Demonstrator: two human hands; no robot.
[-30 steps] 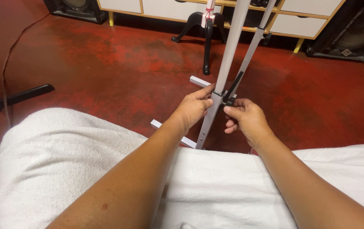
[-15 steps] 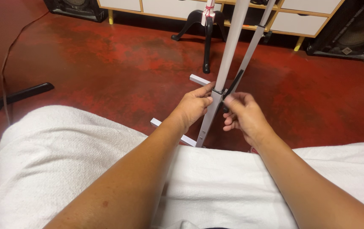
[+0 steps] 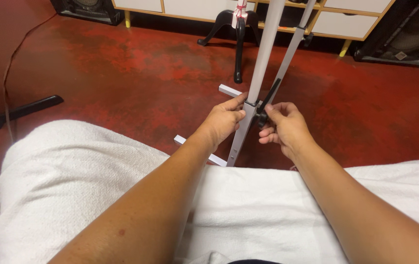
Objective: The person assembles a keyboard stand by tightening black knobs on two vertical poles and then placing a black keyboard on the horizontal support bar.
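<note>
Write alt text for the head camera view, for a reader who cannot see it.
Two bare hands work on a grey metal stand: the left hand grips its upright post, and the right hand pinches a small black knob on the joint. White towels cover the person's lap, above a red floor with a black tripod at left.

Both hands (image 3: pixel 256 124) on a white stand pole (image 3: pixel 248 122), fingers at its black knob (image 3: pixel 263 117).

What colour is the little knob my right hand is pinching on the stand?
Black. The knob sits against the light grey stand pole, clearest in the head view.
</note>
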